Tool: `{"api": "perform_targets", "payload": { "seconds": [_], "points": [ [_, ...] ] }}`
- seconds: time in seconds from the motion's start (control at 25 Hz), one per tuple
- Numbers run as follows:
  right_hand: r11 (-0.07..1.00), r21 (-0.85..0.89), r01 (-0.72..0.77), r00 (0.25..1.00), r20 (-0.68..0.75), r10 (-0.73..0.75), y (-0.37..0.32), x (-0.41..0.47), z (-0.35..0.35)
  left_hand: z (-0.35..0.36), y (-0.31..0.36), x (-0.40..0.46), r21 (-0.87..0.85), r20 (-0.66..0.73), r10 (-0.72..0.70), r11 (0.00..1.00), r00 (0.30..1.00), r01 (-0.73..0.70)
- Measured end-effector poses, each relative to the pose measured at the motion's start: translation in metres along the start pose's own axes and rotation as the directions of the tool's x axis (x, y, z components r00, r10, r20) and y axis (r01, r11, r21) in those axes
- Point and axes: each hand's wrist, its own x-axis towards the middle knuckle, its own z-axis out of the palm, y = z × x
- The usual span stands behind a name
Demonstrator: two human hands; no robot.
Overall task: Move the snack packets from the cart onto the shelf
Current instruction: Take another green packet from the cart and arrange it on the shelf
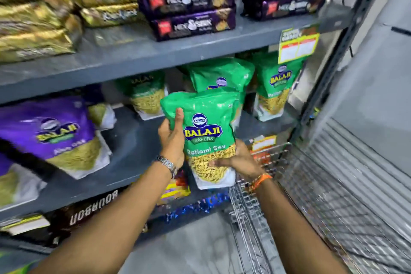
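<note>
- Midway to the shelf [138, 55], we carry one green packet [206, 131] upright in both hands, above the wire cart [311, 196] at lower right and in front of the middle tier.
- Our left hand [172, 138] wraps the packet's left edge, thumb on its face; our right hand [239, 161] cups the lower right corner, fingers closed across the clear window. Both hands are gripping the packet.
- Behind it, matching green packets [274, 87] stand on the middle tier, one directly behind ours, with bare shelf between them.
- To do this well, we judge: keep it upright, label outward, set its base down on bare shelf in front of the packet behind, and loosen the grip only once it stands alone.
- Readable on our packet: "BALAJI WAFERS" and "Ratlami Sev".
- A purple packet [60, 135] to the left also reads "BALAJI"; its lower line is blurred.
- Dark boxes [193, 23] on the upper tier read "Hide & Seek"; a brown pack [93, 209] below shows "BOURBON" upside down.
- A yellow tag [298, 44] hangs from the shelf edge, too blurred to read.
</note>
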Motion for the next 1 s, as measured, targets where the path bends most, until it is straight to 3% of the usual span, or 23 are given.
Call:
{"api": "perform_targets", "payload": {
  "seconds": [0.16,0.28,0.44,0.52,0.6,0.76,0.88,1.0],
  "points": [
    [1.000,-0.001,0.022,1.000,-0.011,-0.022,-0.005,0.071,0.056,-0.026,0.040,0.052,0.074,-0.105,0.157,0.986,0.982,-0.149],
    [0.997,-0.030,0.068,0.997,-0.046,-0.069,-0.008,0.117,0.083,-0.043,0.054,0.092,0.134,-0.109,0.221,0.969,0.969,-0.206],
    [0.989,-0.073,0.125,0.982,-0.135,-0.134,-0.006,0.136,0.094,-0.058,0.045,0.123,0.129,-0.054,0.214,0.970,0.975,-0.206],
    [0.975,0.035,0.221,0.955,-0.208,-0.209,-0.015,0.139,0.092,-0.058,0.046,0.133,0.093,0.003,0.198,0.976,0.980,-0.197],
    [0.928,0.101,0.359,0.907,-0.274,-0.321,-0.034,0.143,0.091,-0.056,0.052,0.138,0.050,0.052,0.178,0.982,0.983,-0.180],
    [0.856,0.053,0.513,0.796,-0.403,-0.452,-0.069,0.146,0.091,-0.053,0.060,0.139,-0.103,0.092,0.187,0.979,0.978,-0.178],
    [0.868,-0.022,0.495,0.792,-0.400,-0.462,-0.074,0.148,0.085,-0.052,0.066,0.140,-0.187,0.082,0.192,0.967,0.978,-0.174],
    [0.866,0.018,0.501,0.769,-0.468,-0.435,-0.065,0.136,0.061,-0.061,0.064,0.139,-0.110,0.118,0.210,0.974,0.971,-0.197]
  ]
}}
